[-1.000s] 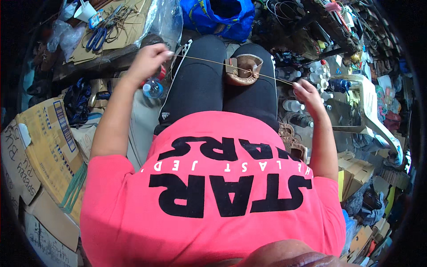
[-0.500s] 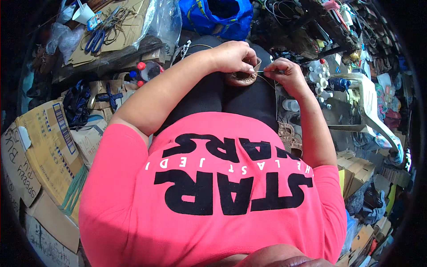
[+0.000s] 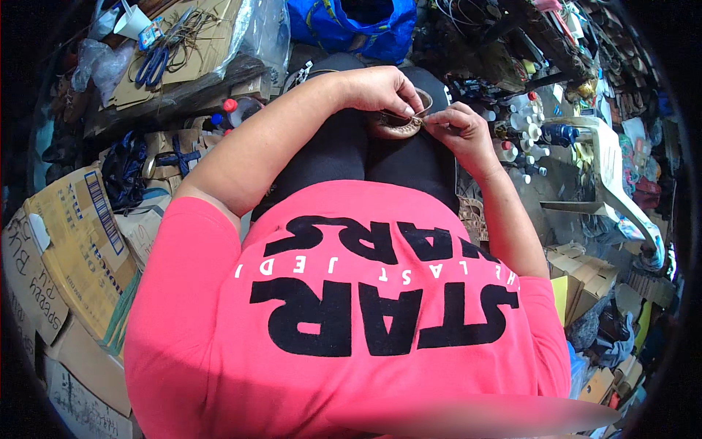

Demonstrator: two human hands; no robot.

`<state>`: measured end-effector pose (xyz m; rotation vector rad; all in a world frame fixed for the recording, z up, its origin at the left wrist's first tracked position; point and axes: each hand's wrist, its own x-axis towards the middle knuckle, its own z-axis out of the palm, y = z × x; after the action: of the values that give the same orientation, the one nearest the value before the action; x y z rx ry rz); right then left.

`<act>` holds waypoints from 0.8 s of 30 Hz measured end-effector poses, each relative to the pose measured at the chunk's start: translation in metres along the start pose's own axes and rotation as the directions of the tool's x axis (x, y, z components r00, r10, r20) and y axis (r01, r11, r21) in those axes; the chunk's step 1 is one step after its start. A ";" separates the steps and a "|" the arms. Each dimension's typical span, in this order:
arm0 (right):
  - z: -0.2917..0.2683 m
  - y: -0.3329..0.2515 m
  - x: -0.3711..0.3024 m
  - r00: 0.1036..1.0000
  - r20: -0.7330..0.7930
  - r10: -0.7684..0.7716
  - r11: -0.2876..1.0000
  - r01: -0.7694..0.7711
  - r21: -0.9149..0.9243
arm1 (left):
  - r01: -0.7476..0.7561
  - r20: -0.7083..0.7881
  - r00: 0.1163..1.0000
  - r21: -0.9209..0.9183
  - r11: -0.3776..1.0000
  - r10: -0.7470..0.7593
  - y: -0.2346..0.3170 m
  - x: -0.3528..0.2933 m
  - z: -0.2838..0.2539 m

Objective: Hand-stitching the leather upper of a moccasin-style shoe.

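Observation:
A brown leather shoe upper (image 3: 395, 126), with a row of stitches or holes along its edge, rests on my lap between my dark-clad thighs. Over its far side bends my left hand (image 3: 385, 91), thumb and fingers closed on the rim of the shoe. From the right comes my right hand (image 3: 461, 129), its thumb and forefinger pinched together right at the shoe's edge. What those fingertips hold is too small to make out; in the earlier frame a thin cord ran there.
Left of me are cardboard boxes (image 3: 77, 241) and a board with blue-handled scissors (image 3: 152, 67). A blue bag (image 3: 380, 36) lies ahead. On the right, several bottles (image 3: 528, 124) stand beside a white plastic chair (image 3: 607, 157).
My right hand has moved left, up against the shoe; the stretch of thin cord seen between the hands has shortened out of sight. My left hand stays at the shoe.

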<state>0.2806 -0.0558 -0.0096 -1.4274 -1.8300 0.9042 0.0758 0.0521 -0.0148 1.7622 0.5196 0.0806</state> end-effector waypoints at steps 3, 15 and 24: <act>-0.003 -0.007 0.000 0.997 0.031 -0.065 0.983 0.069 -0.168 | 0.002 0.035 0.999 0.058 0.998 -0.004 0.000 0.001 -0.002; 0.004 -0.050 0.022 0.960 0.279 0.018 0.731 0.178 -0.659 | -0.016 0.033 0.999 0.188 0.982 0.010 0.003 0.005 0.001; -0.021 -0.024 0.002 0.902 0.217 0.374 0.812 -0.431 0.393 | 0.067 -0.335 0.939 0.408 0.910 0.081 0.010 -0.056 0.009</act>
<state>0.2846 -0.0549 0.0219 -1.5094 -1.2991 1.5445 0.0310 0.0205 0.0041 2.1830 0.8337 0.3094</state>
